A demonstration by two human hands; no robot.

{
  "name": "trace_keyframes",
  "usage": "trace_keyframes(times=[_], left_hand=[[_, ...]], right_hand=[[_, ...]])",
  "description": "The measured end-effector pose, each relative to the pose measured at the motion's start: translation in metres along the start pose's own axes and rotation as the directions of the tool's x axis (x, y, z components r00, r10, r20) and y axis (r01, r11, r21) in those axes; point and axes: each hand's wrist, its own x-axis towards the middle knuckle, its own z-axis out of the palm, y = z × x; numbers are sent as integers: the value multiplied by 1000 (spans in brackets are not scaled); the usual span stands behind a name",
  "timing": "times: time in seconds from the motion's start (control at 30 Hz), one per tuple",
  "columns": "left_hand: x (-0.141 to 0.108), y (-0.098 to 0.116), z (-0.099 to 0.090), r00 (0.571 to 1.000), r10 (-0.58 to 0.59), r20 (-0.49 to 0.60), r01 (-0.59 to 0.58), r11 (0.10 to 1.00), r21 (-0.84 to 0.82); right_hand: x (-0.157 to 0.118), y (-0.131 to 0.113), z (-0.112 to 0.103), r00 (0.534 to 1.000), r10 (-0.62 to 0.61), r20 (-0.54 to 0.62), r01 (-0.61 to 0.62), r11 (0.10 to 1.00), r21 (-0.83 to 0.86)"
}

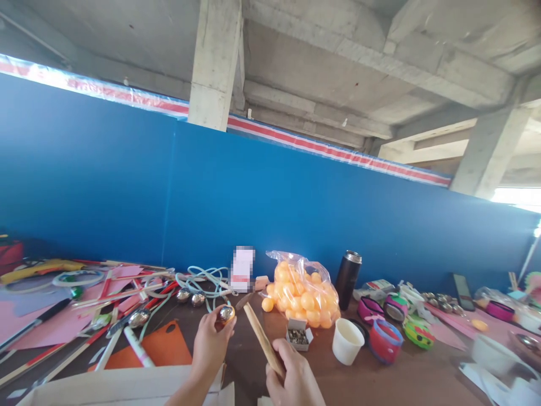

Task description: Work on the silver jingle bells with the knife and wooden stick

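My left hand (212, 344) holds a shiny metal ball (226, 313) between thumb and fingers, with something orange at the ball's lower edge. In my right hand (293, 372) is the wooden handle of a hammer (262, 337). The hammer's dark head is raised at the upper left, just right of the ball and apart from it. A small open box (299, 336) of tiny metal pieces stands beyond my right hand. Behind it sits a clear plastic bag of orange balls (302, 293), with one loose orange ball (267, 305) at its left.
A white cup (347, 341) and a black bottle (349, 280) stand right of the bag. Several colourful rolls and metal balls lie farther right. Paper, sticks and an orange sheet (158, 347) cover the left. A blue partition (253, 197) rises behind.
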Motion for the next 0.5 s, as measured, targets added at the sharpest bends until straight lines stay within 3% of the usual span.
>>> trace_keyframes(times=[0.5], left_hand=[[-4, 2, 4, 999, 41, -14, -40, 998, 41]], right_hand=[[1, 0, -1, 1000, -2, -5, 3, 998, 58]])
